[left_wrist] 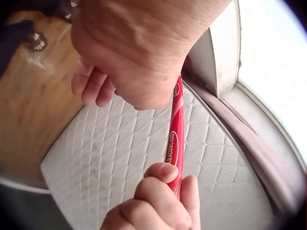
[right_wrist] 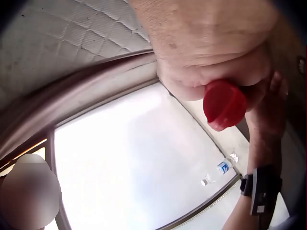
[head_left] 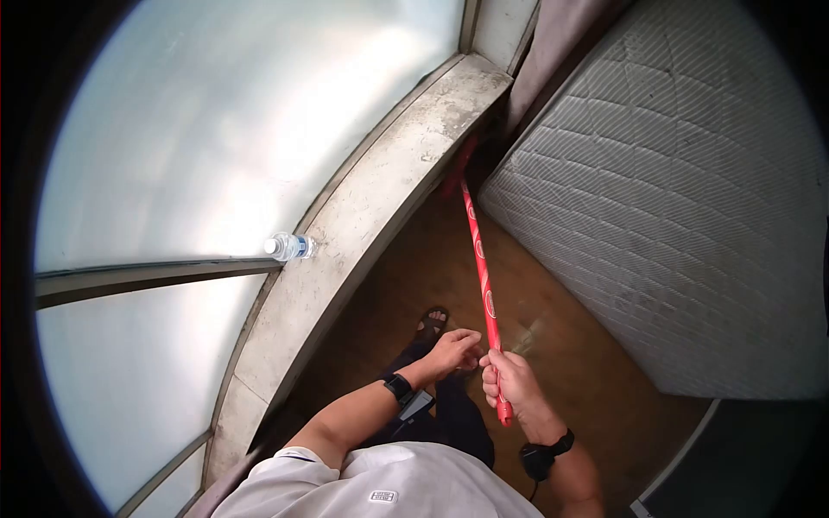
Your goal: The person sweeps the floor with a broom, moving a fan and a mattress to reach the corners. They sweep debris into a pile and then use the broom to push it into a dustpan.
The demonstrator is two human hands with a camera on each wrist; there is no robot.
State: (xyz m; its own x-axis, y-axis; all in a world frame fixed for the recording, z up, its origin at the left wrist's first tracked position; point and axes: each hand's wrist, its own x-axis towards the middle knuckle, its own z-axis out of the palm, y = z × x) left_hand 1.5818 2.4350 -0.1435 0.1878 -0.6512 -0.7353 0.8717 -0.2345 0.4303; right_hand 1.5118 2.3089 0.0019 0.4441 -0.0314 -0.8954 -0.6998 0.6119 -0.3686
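A long red handle with white stripes and oval labels runs from the person forward to the shadowed corner, where its red far end is dim and partly hidden. My right hand grips it near the close end, fingers wrapped round and thumb along the top. The handle's red end cap sticks out below that hand in the right wrist view. Just left of the handle, my left hand hovers with loosely curled fingers and holds nothing.
A quilted mattress leans at the right, beside a hanging curtain. Along the left, a worn ledge under frosted windows carries a clear water bottle. The brown floor lies between them, with a sandalled foot on it.
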